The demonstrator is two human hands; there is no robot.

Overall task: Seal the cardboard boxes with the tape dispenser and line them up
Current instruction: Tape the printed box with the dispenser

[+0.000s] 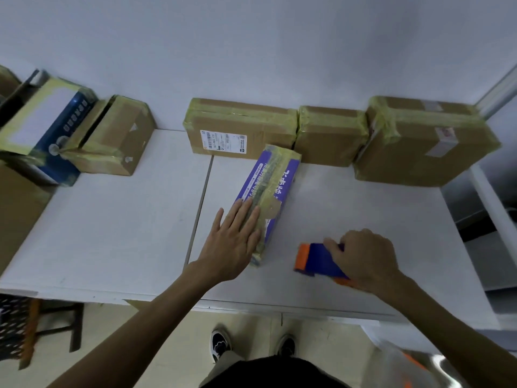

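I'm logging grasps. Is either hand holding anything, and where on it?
The right hand grips the tape dispenser at its right end, fingers curled over it. The left hand holds nothing; its straight fingers press on the purple box.

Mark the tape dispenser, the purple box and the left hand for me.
tape dispenser (321, 259): head view, blue body beside the orange end.
purple box (285, 175): head view, top face near its far end.
left hand (232, 242): head view, back of the hand.
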